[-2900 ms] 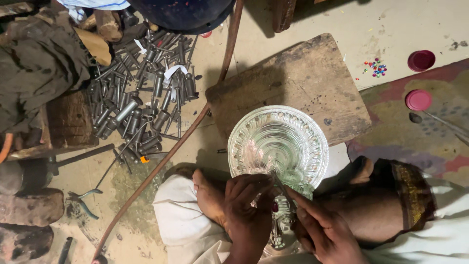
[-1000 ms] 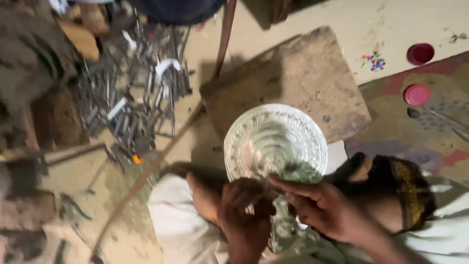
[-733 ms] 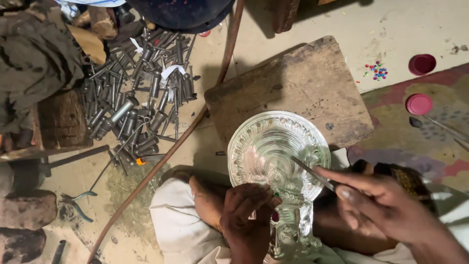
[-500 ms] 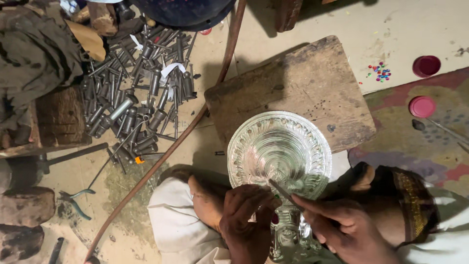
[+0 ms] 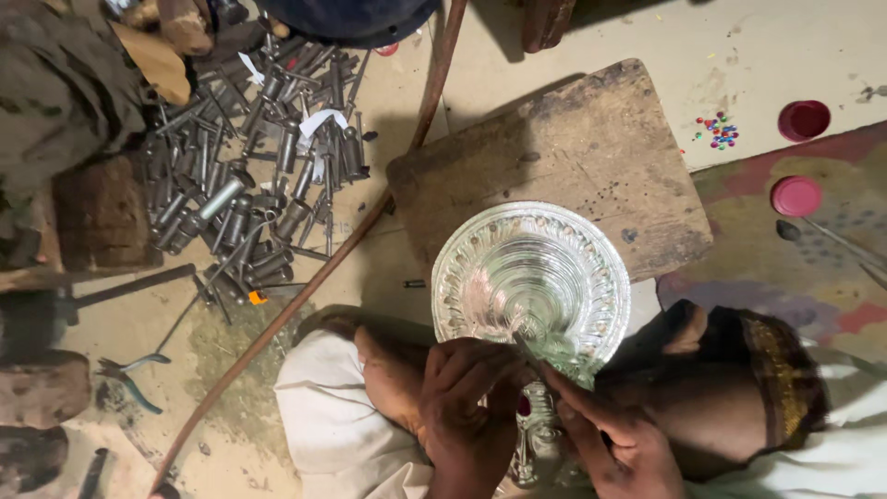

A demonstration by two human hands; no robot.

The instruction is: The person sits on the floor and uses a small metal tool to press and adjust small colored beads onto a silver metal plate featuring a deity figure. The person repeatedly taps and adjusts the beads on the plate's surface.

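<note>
A round embossed silver dish (image 5: 531, 277) on a stemmed ornate base rests between my knees, its bowl facing up. My left hand (image 5: 467, 407) grips the dish at its near rim and stem, fingers curled over the edge. My right hand (image 5: 605, 434) pinches a thin metal tool (image 5: 528, 349) whose tip touches the near inner rim of the dish. The lower stem (image 5: 534, 444) shows between both hands.
A worn wooden block (image 5: 554, 157) lies just beyond the dish. A heap of metal punches (image 5: 249, 176) fills the upper left. A long rod (image 5: 323, 249) crosses the floor diagonally. Pliers (image 5: 129, 374) lie at left. Two red caps (image 5: 799, 157) and small beads (image 5: 716, 129) sit at right.
My right hand swung out to the right with the thin tool, then came back in; its tip now sits at the dish's near rim. The left hand kept its grip.
</note>
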